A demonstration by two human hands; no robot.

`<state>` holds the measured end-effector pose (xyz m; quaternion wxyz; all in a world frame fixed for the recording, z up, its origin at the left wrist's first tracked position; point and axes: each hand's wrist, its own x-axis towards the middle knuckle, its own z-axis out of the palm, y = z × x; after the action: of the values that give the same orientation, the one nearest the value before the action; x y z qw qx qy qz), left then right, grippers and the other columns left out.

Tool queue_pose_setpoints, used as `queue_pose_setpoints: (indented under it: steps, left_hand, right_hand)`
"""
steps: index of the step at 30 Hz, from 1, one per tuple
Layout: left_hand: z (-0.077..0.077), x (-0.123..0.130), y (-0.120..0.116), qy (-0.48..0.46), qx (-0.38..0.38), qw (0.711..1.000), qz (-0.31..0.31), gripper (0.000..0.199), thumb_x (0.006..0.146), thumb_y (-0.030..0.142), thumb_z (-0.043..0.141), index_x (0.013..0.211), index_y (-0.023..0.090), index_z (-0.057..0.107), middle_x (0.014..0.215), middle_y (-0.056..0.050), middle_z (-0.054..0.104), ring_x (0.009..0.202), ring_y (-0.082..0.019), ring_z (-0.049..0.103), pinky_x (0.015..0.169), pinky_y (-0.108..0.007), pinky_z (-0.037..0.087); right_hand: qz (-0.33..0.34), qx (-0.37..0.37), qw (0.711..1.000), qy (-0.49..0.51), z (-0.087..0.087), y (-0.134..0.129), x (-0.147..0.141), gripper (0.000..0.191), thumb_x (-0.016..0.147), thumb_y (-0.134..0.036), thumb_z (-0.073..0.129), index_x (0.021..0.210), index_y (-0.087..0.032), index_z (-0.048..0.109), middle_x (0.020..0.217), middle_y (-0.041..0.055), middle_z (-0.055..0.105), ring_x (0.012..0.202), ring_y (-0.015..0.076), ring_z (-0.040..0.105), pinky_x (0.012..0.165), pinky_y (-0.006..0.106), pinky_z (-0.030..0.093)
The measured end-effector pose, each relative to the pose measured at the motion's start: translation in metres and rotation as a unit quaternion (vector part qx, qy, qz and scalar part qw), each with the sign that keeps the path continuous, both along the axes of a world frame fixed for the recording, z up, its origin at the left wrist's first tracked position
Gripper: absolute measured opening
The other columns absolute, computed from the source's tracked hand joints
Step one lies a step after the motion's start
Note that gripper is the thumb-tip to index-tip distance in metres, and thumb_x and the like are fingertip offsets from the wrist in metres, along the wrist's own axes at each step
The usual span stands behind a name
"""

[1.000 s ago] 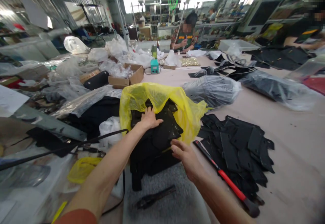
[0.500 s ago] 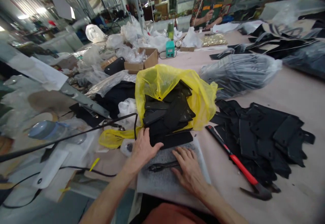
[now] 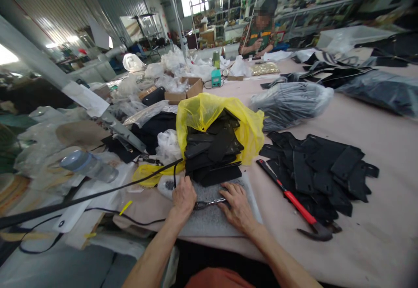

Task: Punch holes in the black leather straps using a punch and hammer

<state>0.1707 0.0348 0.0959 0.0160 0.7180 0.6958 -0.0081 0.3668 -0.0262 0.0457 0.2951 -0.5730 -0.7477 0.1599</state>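
My left hand (image 3: 184,195) is closed, its fingers curled down at the left part of a grey speckled slab (image 3: 225,225). Whatever it pinches is hidden; a thin black strap hangs beside its fingertips. My right hand (image 3: 237,203) lies on the slab with fingers apart and holds nothing that I can see. Between both hands lies a slim dark metal tool (image 3: 209,202), its exact kind unclear. Just beyond, flat black pieces (image 3: 215,151) spill out of a yellow plastic bag (image 3: 202,109) onto the slab's far edge.
Right of the slab lies a hammer (image 3: 302,207) with a red and black handle, beside a heap of black pieces (image 3: 320,170). At left stand a metal post (image 3: 120,131) and a clear bottle (image 3: 91,166). A person (image 3: 259,35) sits across the table.
My left hand has gone from spread fingers at the black pieces to a closed shape nearer me. My right hand stays spread beside the tool. The camera view has tilted up.
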Motion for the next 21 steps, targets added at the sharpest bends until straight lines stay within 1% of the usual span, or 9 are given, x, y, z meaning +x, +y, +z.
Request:
queue_pose_setpoints:
  steps: [3,5,7,8,10,12,15,18,21]
  left_hand:
    - [-0.001,0.003,-0.005,-0.017,0.027,0.999,-0.006,0.029,0.09,0.024,0.045,0.116,0.013,0.053,0.107,-0.013,0.061,0.095,-0.024,0.064,0.075,-0.033,0.051]
    - [-0.002,0.009,-0.006,-0.03,0.048,0.998,-0.005,0.041,0.089,0.038,0.051,0.121,0.012,0.05,0.112,-0.015,0.059,0.102,-0.026,0.062,0.079,-0.034,0.051]
    - [-0.002,0.017,-0.002,-0.025,0.053,0.998,0.003,0.05,0.087,0.049,0.052,0.117,0.009,0.052,0.111,-0.017,0.059,0.104,-0.029,0.06,0.08,-0.036,0.051]
    - [-0.002,0.021,0.001,-0.017,0.048,0.999,0.005,0.049,0.087,0.05,0.052,0.113,0.008,0.054,0.108,-0.018,0.059,0.104,-0.03,0.061,0.081,-0.037,0.051]
    - [-0.002,0.026,0.009,0.005,0.033,0.999,0.004,0.041,0.09,0.041,0.049,0.106,0.005,0.057,0.104,-0.021,0.06,0.101,-0.031,0.062,0.081,-0.038,0.051]
    - [0.0,0.026,0.016,0.033,0.023,0.999,-0.012,0.029,0.092,0.024,0.043,0.106,0.002,0.058,0.101,-0.023,0.062,0.098,-0.03,0.064,0.08,-0.037,0.051]
    - [0.007,0.019,0.022,0.081,0.016,0.995,-0.048,0.033,0.088,0.004,0.033,0.112,0.0,0.056,0.095,-0.023,0.064,0.093,-0.028,0.067,0.077,-0.034,0.052]
    - [0.021,0.011,0.023,0.123,-0.003,0.989,-0.077,0.037,0.086,0.001,0.03,0.112,-0.001,0.056,0.09,-0.021,0.066,0.088,-0.028,0.069,0.073,-0.034,0.053]
    - [0.044,0.005,0.019,0.142,-0.013,0.985,-0.098,0.036,0.086,0.001,0.03,0.109,0.003,0.058,0.089,-0.019,0.067,0.088,-0.028,0.069,0.073,-0.035,0.054]
  right_hand:
    - [-0.007,0.013,1.0,0.004,0.0,-0.002,-0.001,0.026,0.083,-0.026,0.062,0.109,-0.023,0.062,0.126,0.0095,0.056,0.116,0.0281,0.047,0.102,0.049,0.033]
    - [-0.009,0.017,1.0,0.003,0.001,-0.004,-0.002,0.026,0.082,-0.025,0.062,0.108,-0.023,0.063,0.125,0.0097,0.057,0.116,0.0285,0.047,0.102,0.05,0.033]
    - [-0.01,0.019,1.0,0.002,0.002,-0.005,-0.003,0.026,0.081,-0.025,0.063,0.107,-0.023,0.063,0.125,0.0096,0.057,0.116,0.0284,0.047,0.102,0.049,0.034]
    - [-0.011,0.019,1.0,0.001,0.003,-0.005,-0.003,0.026,0.081,-0.024,0.063,0.107,-0.022,0.063,0.124,0.0095,0.057,0.116,0.0282,0.047,0.102,0.049,0.034]
    - [-0.013,0.02,1.0,0.0,0.004,-0.006,-0.003,0.025,0.082,-0.025,0.062,0.106,-0.022,0.063,0.124,0.0093,0.057,0.115,0.0277,0.048,0.101,0.048,0.035]
    - [-0.012,0.021,1.0,-0.001,0.004,-0.007,-0.003,0.024,0.082,-0.025,0.063,0.106,-0.023,0.063,0.124,0.0089,0.057,0.115,0.0276,0.048,0.101,0.047,0.035]
    - [-0.013,0.025,1.0,0.001,0.004,-0.008,-0.002,0.024,0.081,-0.025,0.064,0.106,-0.023,0.064,0.124,0.008,0.057,0.115,0.0273,0.048,0.101,0.046,0.035]
    - [-0.015,0.026,1.0,0.007,0.004,-0.009,0.0,0.022,0.082,-0.025,0.064,0.104,-0.023,0.064,0.123,0.0075,0.057,0.114,0.0265,0.047,0.1,0.045,0.036]
    - [-0.015,0.026,0.999,0.013,0.006,-0.01,0.002,0.021,0.082,-0.024,0.064,0.103,-0.022,0.064,0.122,0.0078,0.058,0.113,0.0261,0.048,0.1,0.044,0.036]
